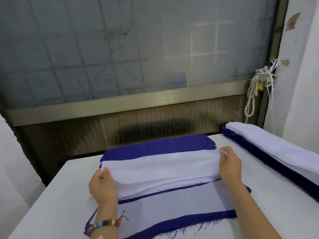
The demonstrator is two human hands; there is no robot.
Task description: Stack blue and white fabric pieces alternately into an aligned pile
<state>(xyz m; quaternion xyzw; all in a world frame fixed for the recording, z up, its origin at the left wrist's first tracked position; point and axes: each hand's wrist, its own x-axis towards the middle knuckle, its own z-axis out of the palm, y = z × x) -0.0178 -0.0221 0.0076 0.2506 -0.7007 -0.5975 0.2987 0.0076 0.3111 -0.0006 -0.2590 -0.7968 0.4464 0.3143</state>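
Your tabletop [51, 195] is white and flat. Right in front of you a blue cloth [172, 224] lies flat on it, with loose threads along its near edge. Behind that, more blue cloth [155, 146] lies by the far edge. It may be a thin pile, but that is hard to tell. At your right a long stack [276, 152] lies on the tabletop, with blue pieces below and white ones on top.

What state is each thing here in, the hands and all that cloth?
Top white fabric sheet: raised at both ends above the white stack.
Left hand: pinches that sheet's left end.
Right hand: pinches its right end.
Dark blue fabric stack behind: flat, untouched.
Near blue-and-white pile: flat, white on top.
Long white-over-blue fabric bundle, right: lying untouched.
Cream rope: knotted, hanging.
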